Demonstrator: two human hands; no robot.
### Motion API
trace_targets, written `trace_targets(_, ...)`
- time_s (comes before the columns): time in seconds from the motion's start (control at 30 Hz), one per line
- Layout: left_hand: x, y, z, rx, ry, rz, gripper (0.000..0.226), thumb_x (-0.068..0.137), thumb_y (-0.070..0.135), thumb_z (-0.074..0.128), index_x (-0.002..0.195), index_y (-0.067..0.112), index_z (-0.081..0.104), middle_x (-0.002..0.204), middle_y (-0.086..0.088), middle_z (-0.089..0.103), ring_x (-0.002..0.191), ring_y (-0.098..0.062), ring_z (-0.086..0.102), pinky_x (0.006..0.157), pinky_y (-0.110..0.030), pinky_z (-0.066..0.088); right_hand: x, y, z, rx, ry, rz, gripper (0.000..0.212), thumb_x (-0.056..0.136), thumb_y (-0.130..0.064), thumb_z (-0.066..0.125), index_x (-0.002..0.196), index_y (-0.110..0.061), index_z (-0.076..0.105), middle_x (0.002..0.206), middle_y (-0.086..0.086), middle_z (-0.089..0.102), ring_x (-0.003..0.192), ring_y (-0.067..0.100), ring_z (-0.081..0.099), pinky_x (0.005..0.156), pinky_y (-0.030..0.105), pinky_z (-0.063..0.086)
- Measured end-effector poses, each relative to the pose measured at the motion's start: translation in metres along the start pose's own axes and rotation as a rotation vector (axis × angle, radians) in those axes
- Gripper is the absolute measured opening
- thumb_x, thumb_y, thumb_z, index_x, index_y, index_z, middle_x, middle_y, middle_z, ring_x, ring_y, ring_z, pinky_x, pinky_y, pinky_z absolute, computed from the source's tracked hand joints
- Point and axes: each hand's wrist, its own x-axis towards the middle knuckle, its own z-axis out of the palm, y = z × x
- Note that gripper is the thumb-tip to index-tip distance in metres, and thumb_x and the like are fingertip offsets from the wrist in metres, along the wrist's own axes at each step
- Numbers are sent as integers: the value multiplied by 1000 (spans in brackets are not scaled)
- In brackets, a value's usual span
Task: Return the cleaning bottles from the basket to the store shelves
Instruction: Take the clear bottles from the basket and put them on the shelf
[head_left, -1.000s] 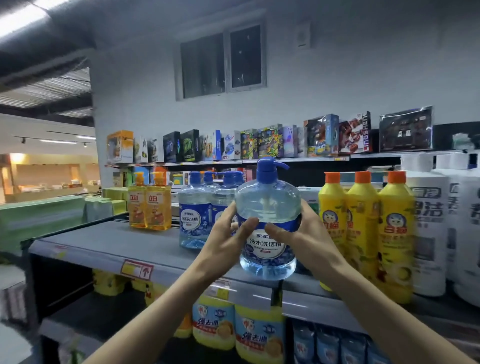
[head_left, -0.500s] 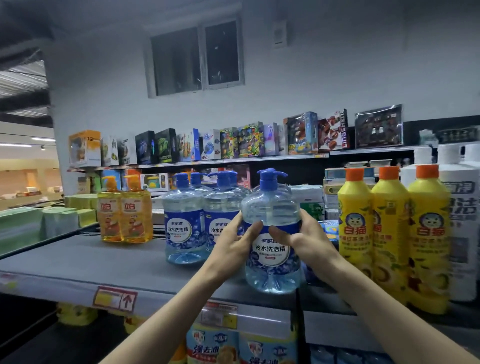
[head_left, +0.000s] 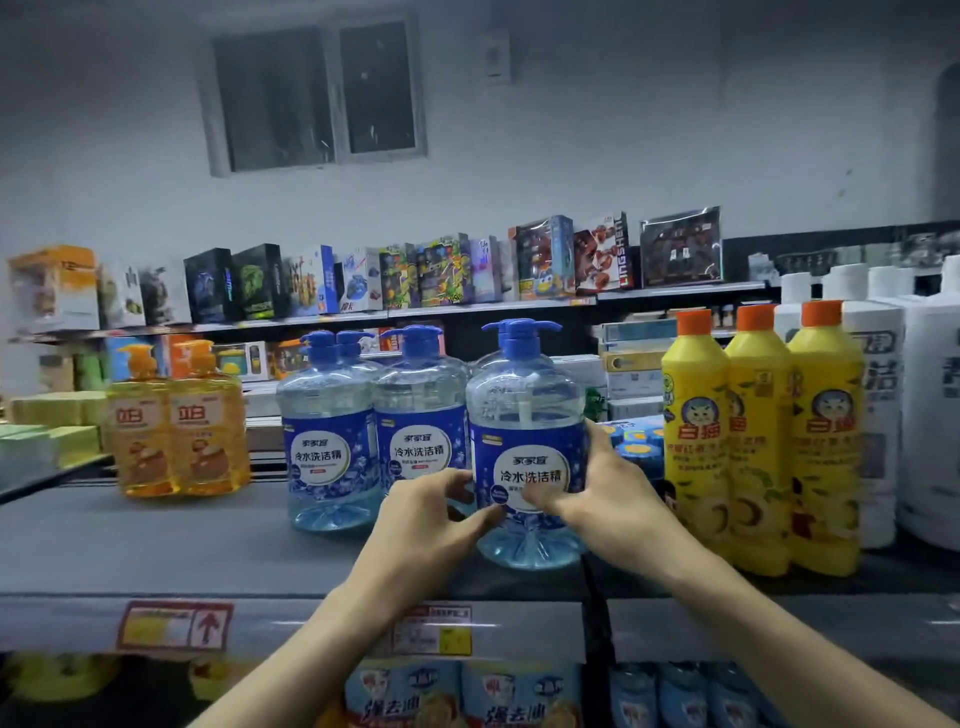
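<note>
Grey shelf (head_left: 156, 545) (metal, perhaps) bears the blue bottle (head_left: 524, 400).

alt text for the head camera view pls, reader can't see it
The left hand and right hand grip a clear blue pump bottle standing on a grey store shelf. To its left stand matching blue bottles and orange soap bottles, to its right yellow orange-capped bottles, with toy boxes on a higher shelf behind.

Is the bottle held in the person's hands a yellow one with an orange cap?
No, the left hand and right hand grip a clear blue-pump bottle; the yellow bottles stand to its right.
</note>
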Motion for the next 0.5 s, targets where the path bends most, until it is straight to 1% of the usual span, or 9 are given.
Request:
trace_targets(0.07, 1, -2, 1, 3, 3, -4, 38, 87, 44, 85, 118, 23, 80, 91, 19, 73, 87, 3, 74, 84, -29, 63, 0, 1, 5, -43, 23, 8, 67, 86, -33, 87, 136, -35, 43, 118, -14, 70, 105, 7, 67, 89, 21, 50)
trace_targets(0.13, 4, -3, 1, 3, -5, -10, 36, 87, 43, 86, 115, 21, 81, 90, 16, 75, 85, 4, 73, 83, -28, 63, 3, 1, 8, -48, 12, 24, 66, 87, -29, 86, 136, -36, 42, 122, -11, 69, 111, 11, 67, 95, 27, 51)
trace_targets(0.2, 8, -4, 2, 18, -16, -8, 35, 87, 43, 86, 112, 20, 82, 91, 12, 78, 83, 4, 73, 82, -28, 63, 10, 2, 11, -62, -6, 41, 66, 88, -24, 85, 136, -33, 41, 125, -7, 67, 114, 15, 66, 96, 30, 51)
trace_targets(0.27, 13, -8, 5, 22, -23, -2, 33, 87, 45, 86, 108, 20, 82, 93, 9, 80, 82, 2, 73, 81, -31, 64, 20, 5, 14, -109, -14, 68, 66, 87, -21, 85, 136, -28, 41, 126, -3, 67, 115, 18, 65, 96, 31, 52)
trace_targets(0.37, 22, -16, 13, 12, -18, -8, 30, 87, 45, 85, 104, 20, 83, 89, 11, 80, 81, -1, 73, 81, -35, 63, 36, 8, 17, -192, -5, 116, 69, 84, -19, 86, 136, -21, 41, 127, 3, 66, 118, 23, 65, 100, 39, 56)
trace_targets(0.5, 33, -26, 22, -49, -24, -57, 29, 88, 36, 85, 109, 17, 83, 95, 9, 82, 87, -2, 76, 87, -36, 64, 50, 5, 22, -260, -4, 161, 66, 87, -16, 83, 137, -12, 39, 127, 8, 65, 117, 27, 64, 91, 33, 54)
